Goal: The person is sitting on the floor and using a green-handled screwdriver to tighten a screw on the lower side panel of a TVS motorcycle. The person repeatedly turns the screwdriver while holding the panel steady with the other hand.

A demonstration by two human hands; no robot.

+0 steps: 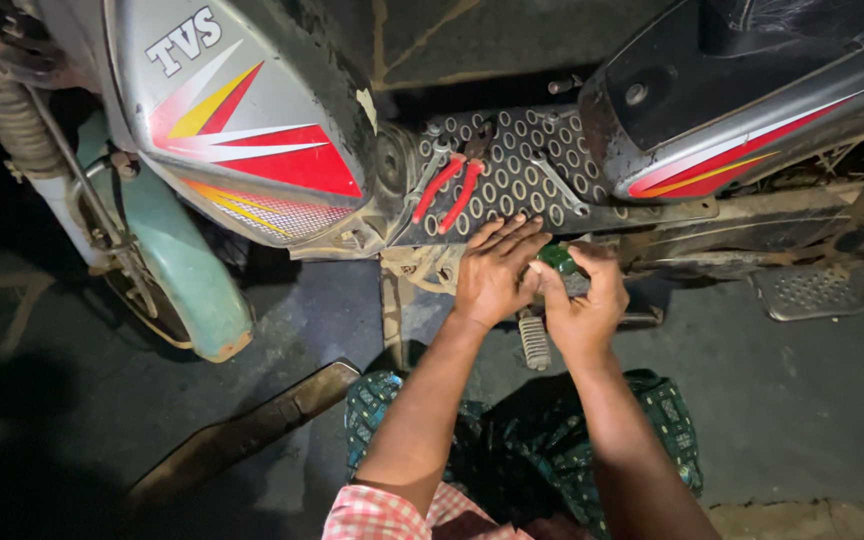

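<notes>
I crouch beside a grey scooter (252, 120) with red and yellow stripes. My left hand (495, 272) lies flat with fingers spread against the edge under the scooter's footboard (522, 170). My right hand (580, 300) is closed around a small dark green object (556, 258), pressing it against the underside next to my left hand. On the perforated footboard rest red-handled pliers (449, 187), a wrench (430, 168) and a second wrench (559, 188).
A pale green front mudguard (182, 270) stands at the left. A ribbed foot pedal (534, 342) hangs below my hands. A metal footrest plate (812, 290) sticks out at the right. A dark flat plank (242, 430) lies on the floor.
</notes>
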